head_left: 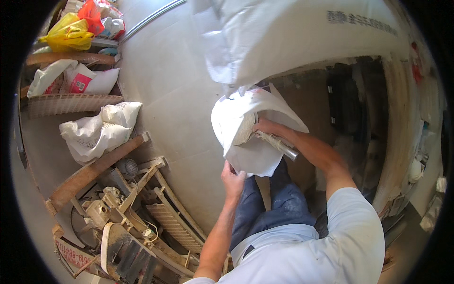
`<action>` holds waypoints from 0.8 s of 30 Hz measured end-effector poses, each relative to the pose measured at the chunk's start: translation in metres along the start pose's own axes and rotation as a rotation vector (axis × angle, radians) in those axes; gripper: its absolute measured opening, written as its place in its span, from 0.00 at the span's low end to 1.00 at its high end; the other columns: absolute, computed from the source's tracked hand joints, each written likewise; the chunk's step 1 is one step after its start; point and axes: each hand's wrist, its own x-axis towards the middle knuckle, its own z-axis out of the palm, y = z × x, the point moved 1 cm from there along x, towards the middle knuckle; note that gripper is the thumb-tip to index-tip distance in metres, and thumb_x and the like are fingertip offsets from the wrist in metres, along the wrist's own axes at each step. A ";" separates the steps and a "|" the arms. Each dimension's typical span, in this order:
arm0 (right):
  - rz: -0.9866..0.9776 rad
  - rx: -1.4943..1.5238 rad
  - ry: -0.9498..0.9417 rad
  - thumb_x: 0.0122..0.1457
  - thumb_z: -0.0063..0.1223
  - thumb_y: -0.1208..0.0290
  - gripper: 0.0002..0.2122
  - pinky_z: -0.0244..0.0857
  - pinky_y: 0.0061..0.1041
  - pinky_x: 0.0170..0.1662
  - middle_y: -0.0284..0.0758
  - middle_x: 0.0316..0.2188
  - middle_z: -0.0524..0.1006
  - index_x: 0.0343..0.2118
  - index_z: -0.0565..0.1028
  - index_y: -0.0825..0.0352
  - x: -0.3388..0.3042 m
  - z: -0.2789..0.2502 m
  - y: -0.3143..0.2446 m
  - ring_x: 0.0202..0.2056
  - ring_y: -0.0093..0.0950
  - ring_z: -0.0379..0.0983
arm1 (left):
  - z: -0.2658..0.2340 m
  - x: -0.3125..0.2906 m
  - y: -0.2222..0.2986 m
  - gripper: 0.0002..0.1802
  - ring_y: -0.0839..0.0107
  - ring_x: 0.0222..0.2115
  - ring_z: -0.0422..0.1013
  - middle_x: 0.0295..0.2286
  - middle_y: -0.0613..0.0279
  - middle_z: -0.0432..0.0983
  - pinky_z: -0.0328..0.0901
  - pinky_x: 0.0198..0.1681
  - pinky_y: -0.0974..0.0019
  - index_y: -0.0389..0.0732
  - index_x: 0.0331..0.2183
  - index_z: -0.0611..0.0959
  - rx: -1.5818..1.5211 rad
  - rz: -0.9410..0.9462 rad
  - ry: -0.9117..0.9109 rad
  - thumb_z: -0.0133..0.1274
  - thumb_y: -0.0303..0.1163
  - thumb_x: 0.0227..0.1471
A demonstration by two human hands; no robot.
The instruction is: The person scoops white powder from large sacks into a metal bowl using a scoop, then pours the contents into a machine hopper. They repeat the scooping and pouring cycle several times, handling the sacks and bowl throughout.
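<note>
A white sack (253, 158) hangs open-mouthed in front of my legs. My left hand (232, 180) is closed on its near lower edge, fingers and thumb pinching the material. Inside the sack's mouth is a pale, rounded, bowl-like thing (245, 128) with a rough off-white surface. My right hand (266, 126) reaches in from the right and closes at its rim; the fingertips are partly hidden. Beneath my right wrist, a shiny metal tube (289, 152) with pale wrapping along it sticks out over the sack's edge.
A large white sheet or bag (302, 33) with dark print spreads across the far side. To the left stand a dusty wooden-framed machine (127, 213), a crumpled white sack (101, 130) and a yellow plastic bag (70, 33). A wooden post (395, 123) rises at right.
</note>
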 end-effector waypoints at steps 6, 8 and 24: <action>0.030 0.096 0.012 0.48 0.54 0.71 0.10 0.64 0.26 0.17 0.35 0.19 0.75 0.30 0.76 0.73 -0.048 -0.011 -0.014 0.17 0.23 0.70 | -0.002 -0.004 0.008 0.27 0.79 0.32 0.72 0.33 0.63 0.77 0.66 0.32 0.76 0.31 0.46 0.74 0.029 0.006 0.029 0.45 0.13 0.38; 0.045 0.059 0.041 0.47 0.54 0.71 0.09 0.63 0.26 0.17 0.34 0.17 0.74 0.27 0.76 0.73 -0.067 -0.018 -0.017 0.15 0.23 0.69 | 0.000 -0.007 0.007 0.27 0.80 0.29 0.71 0.32 0.64 0.77 0.65 0.27 0.77 0.31 0.47 0.74 0.030 -0.024 0.028 0.45 0.13 0.39; 0.012 0.347 0.061 0.50 0.54 0.69 0.10 0.61 0.26 0.17 0.33 0.13 0.72 0.16 0.74 0.68 -0.152 0.007 0.038 0.14 0.24 0.68 | -0.003 -0.008 -0.005 0.39 0.76 0.27 0.69 0.30 0.62 0.72 0.65 0.27 0.74 0.32 0.58 0.60 0.215 0.120 0.032 0.49 0.15 0.41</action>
